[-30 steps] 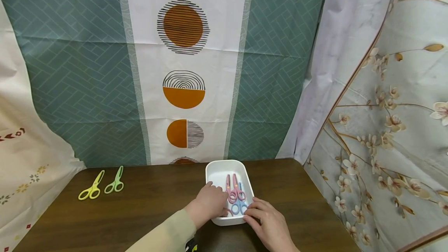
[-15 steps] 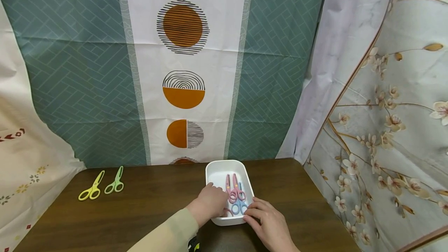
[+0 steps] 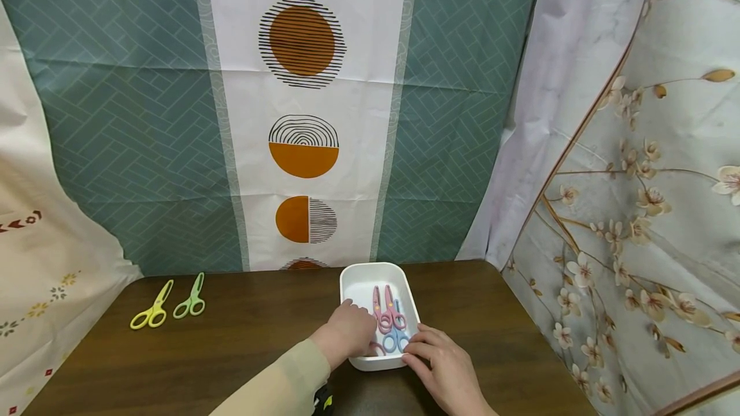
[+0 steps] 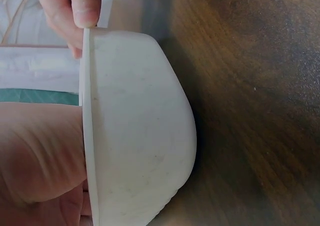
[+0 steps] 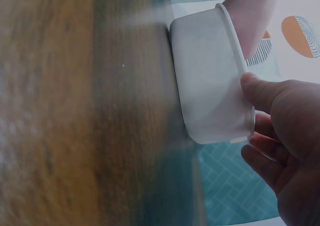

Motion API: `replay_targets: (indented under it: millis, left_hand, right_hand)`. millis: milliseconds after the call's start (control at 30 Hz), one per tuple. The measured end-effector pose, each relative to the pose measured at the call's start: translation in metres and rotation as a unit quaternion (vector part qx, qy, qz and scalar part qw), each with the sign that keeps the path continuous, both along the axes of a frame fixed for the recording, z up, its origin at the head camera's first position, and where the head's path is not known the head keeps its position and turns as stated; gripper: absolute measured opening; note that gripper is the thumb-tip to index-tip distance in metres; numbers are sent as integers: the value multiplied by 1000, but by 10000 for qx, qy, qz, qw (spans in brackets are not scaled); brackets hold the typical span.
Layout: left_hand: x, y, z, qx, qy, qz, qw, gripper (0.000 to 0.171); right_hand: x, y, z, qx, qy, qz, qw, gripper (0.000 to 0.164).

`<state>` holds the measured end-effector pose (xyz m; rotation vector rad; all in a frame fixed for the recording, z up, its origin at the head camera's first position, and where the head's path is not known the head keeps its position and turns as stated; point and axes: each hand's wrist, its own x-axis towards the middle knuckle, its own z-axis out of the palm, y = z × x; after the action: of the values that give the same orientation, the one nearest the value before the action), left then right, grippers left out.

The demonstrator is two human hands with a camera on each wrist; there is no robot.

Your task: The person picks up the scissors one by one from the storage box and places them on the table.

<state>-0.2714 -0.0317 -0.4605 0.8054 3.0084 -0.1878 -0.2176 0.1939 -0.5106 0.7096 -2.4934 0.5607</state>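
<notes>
A white plastic tray [image 3: 378, 364] stands on the table, holding several child-size scissors. Two pairs of pink scissors [image 3: 383, 321] lie inside with blue-handled scissors [image 3: 396, 340] below them. My left hand [image 3: 349, 331] reaches over the tray's left side, its fingers down inside beside another pink handle [image 3: 377, 348]. The wall hides those fingertips in the left wrist view, so their hold on that handle is unclear. My right hand [image 3: 444, 364] grips the near right corner of the rim, thumb outside in the right wrist view [image 5: 295, 121].
Yellow scissors [image 3: 151, 310] and green scissors [image 3: 191, 299] lie at the table's far left. The dark wooden table [image 3: 248, 326] ends against a patterned curtain [image 3: 300, 165] at the back. A flowered cloth [image 3: 624, 242] hangs along the right side.
The left forearm has shifted slightly right, with the left hand still inside the tray. The right hand keeps its hold on the rim, and the tray and scissors look the same.
</notes>
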Motion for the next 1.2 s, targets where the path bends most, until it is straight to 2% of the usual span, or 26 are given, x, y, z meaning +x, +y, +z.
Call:
replay_targets:
  millis: [133,333,633,1000,1200]
  left_hand:
    - [1,1,1,-50,109,-8,9999,29]
    - [-1,2,0,-12,49,70,10000,28]
    - [-2,4,-1,-124,-29,125,9998,26]
    - [-3,6,-4,-57,-70,80,9999,31]
    - [-3,7,-5,-276,203,-10,9994,35]
  right_hand:
    - [0,0,-1,-26,8,25,10000,7]
    - [-1,1,-2,-85,196,82,9997,8]
    - [0,0,-2,-107,12,20,9999,8]
    - [-1,1,-4,-101,59,57,9999,8]
    - [-1,1,-3,-87,38,38,9999,8]
